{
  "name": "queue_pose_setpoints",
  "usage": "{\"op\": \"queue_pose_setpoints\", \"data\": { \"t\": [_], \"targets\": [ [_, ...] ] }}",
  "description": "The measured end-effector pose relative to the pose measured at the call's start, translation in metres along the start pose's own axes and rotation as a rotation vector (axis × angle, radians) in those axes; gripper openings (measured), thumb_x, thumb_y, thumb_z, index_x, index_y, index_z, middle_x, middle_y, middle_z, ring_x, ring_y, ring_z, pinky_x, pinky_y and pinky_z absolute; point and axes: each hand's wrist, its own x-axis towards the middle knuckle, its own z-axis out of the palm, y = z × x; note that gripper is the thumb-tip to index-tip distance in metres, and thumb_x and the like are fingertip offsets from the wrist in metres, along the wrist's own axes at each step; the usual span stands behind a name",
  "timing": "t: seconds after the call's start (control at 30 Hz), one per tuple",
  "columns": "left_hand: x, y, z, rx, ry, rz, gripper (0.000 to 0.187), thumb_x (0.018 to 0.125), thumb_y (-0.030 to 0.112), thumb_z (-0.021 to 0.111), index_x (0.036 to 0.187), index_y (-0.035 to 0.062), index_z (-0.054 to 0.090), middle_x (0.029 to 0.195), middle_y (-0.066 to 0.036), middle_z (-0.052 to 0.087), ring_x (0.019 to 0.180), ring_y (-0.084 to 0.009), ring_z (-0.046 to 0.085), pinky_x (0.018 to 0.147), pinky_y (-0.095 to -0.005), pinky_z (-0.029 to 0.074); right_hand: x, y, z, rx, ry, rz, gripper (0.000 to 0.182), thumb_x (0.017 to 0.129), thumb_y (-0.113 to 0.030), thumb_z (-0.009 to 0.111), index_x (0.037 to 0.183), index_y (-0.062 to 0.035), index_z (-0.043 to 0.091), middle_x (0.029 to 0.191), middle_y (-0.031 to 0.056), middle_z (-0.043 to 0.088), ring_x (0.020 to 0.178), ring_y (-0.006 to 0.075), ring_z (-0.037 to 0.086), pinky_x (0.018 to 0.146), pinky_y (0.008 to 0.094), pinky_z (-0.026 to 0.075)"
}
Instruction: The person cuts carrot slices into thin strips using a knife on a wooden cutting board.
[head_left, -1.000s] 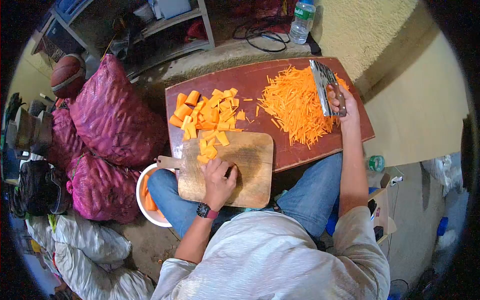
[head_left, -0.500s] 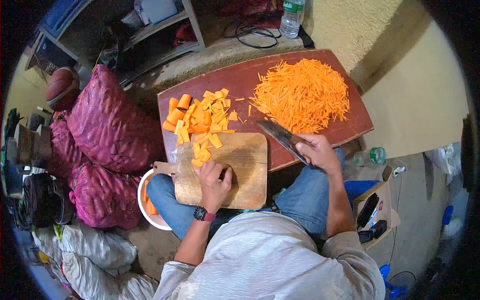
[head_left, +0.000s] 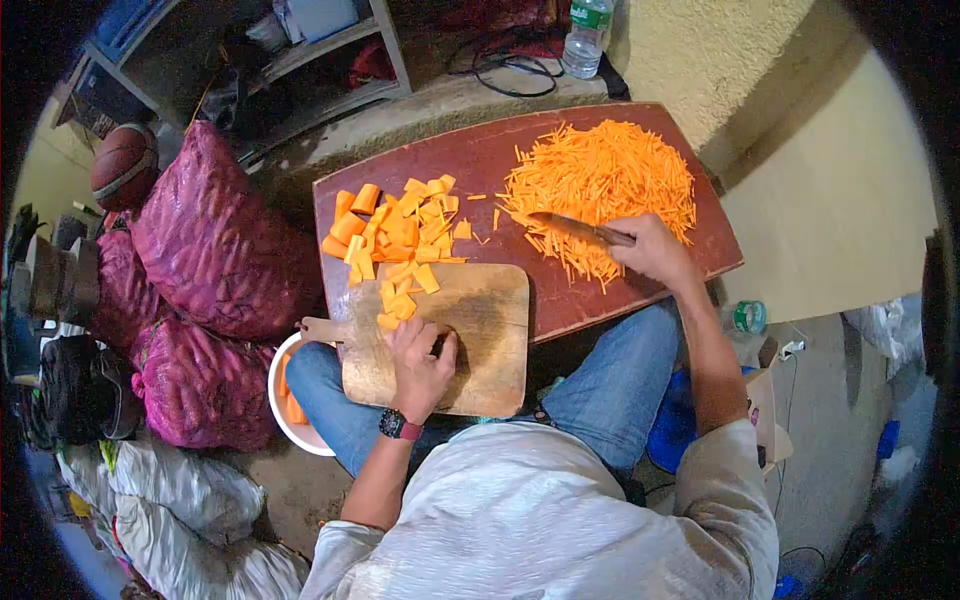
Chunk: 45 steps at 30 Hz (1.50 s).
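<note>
My right hand [head_left: 648,247] grips a knife [head_left: 575,227] by its handle. The blade points left and lies over the near left side of a heap of shredded carrot [head_left: 605,185]. My left hand [head_left: 420,358] rests on a wooden cutting board [head_left: 490,340], its fingers curled; whatever they may hold is hidden under them. Several carrot slices [head_left: 402,305] lie on the board just beyond my left fingertips. A pile of carrot chunks and slices [head_left: 400,232] sits past the board's far edge. The board lies across my lap and the near table edge.
The low red-brown table [head_left: 470,150] bears both carrot piles. A white basin [head_left: 290,425] with carrots stands left of my leg. Pink mesh sacks [head_left: 225,240] and white sacks [head_left: 190,490] fill the left side. Behind the table stands a water bottle [head_left: 585,40].
My right hand has moved up with the knife, from beside the board to over the shredded carrot. The blade has turned flatter. My left hand stays on the board.
</note>
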Motion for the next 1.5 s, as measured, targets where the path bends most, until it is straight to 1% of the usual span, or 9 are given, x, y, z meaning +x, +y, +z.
{"op": "queue_pose_setpoints", "data": {
  "t": [0.17,0.43,0.63,0.67,0.77,0.87,0.97,1.27,1.5],
  "targets": [
    [0.000,0.003,-0.001,-0.016,-0.005,-0.013,0.007,0.086,0.009,0.081,0.088,0.0074,0.074,0.091,-0.011,0.063,0.094,-0.0328,0.061,0.088,-0.0458,0.040,0.036,0.002,-0.020,-0.087,-0.028,-0.088,0.012,0.085,-0.011,0.071,0.089,-0.0005,0.067,0.066,0.0023,0.050,0.062,0.0109,0.049,0.059,0.0352,0.044],
    [-0.002,-0.001,0.000,-0.028,0.004,-0.004,0.006,0.086,0.009,0.081,0.089,0.0071,0.076,0.091,-0.011,0.064,0.094,-0.0335,0.062,0.087,-0.0464,0.040,0.061,-0.003,-0.053,0.292,-0.045,0.096,0.020,0.095,-0.014,0.076,0.110,-0.0013,0.078,0.070,-0.0042,0.062,0.052,0.0038,0.054,0.046,0.0243,0.042],
    [0.000,0.003,-0.003,-0.035,-0.002,-0.025,0.006,0.086,0.009,0.081,0.088,0.0068,0.076,0.090,-0.013,0.064,0.094,-0.0346,0.062,0.087,-0.0470,0.041,0.028,0.000,-0.033,0.660,0.248,0.054,0.032,0.097,-0.018,0.078,0.125,-0.0038,0.076,0.073,-0.0028,0.067,0.050,0.0033,0.055,0.044,0.0228,0.042],
    [-0.001,0.002,-0.002,-0.032,-0.001,-0.021,0.006,0.086,0.009,0.081,0.088,0.0068,0.076,0.090,-0.013,0.064,0.094,-0.0346,0.062,0.087,-0.0470,0.041,0.018,0.003,-0.030,0.547,0.240,0.005,0.037,0.096,-0.015,0.077,0.130,-0.0014,0.075,0.082,0.0007,0.074,0.064,0.0089,0.067,0.056,0.0293,0.054],
    [0.002,0.004,0.002,-0.104,-0.013,-0.039,0.007,0.087,0.010,0.082,0.090,0.0068,0.077,0.091,-0.013,0.064,0.094,-0.0343,0.062,0.087,-0.0466,0.041,-0.017,-0.015,0.000,0.085,0.410,-0.300,0.044,0.093,-0.010,0.079,0.133,0.0052,0.072,0.098,0.0114,0.081,0.086,0.0238,0.079,0.076,0.0388,0.063],
    [0.021,0.034,-0.002,-0.164,0.036,0.080,0.014,0.087,0.014,0.086,0.096,0.0071,0.079,0.095,-0.010,0.063,0.094,-0.0320,0.061,0.088,-0.0456,0.040,-0.052,-0.041,0.024,-0.119,0.322,-0.198,0.041,0.089,-0.006,0.078,0.128,0.0057,0.073,0.114,0.0187,0.081,0.107,0.0370,0.078,0.095,0.0474,0.061],
    [0.060,0.068,-0.001,-0.138,-0.038,0.177,0.025,0.087,0.020,0.088,0.106,0.0069,0.079,0.103,-0.011,0.064,0.102,-0.0318,0.061,0.091,-0.0452,0.040,-0.070,-0.045,0.037,-0.256,0.328,-0.374,0.041,0.085,-0.003,0.077,0.126,0.0014,0.075,0.114,0.0205,0.079,0.105,0.0405,0.076,0.092,0.0488,0.062],
    [0.170,0.096,0.086,-0.038,-0.183,0.393,0.073,0.089,0.053,0.085,0.146,0.0102,0.065,0.121,-0.013,0.065,0.117,-0.0347,0.059,0.100,-0.0522,0.038,-0.077,-0.052,0.032,-0.447,0.304,-0.370,0.041,0.084,-0.004,0.076,0.124,-0.0043,0.073,0.112,0.0127,0.078,0.094,0.0357,0.071,0.087,0.0465,0.059],
    [0.207,0.096,0.122,0.003,-0.122,0.375,0.083,0.088,0.069,0.079,0.145,0.0097,0.067,0.123,-0.015,0.066,0.123,-0.0344,0.059,0.105,-0.0555,0.037,-0.061,-0.039,0.040,-0.524,0.364,-0.399,0.017,0.091,-0.010,0.068,0.107,-0.0075,0.070,0.095,0.0101,0.073,0.090,0.0313,0.071,0.085,0.0441,0.059]
  ]
}}
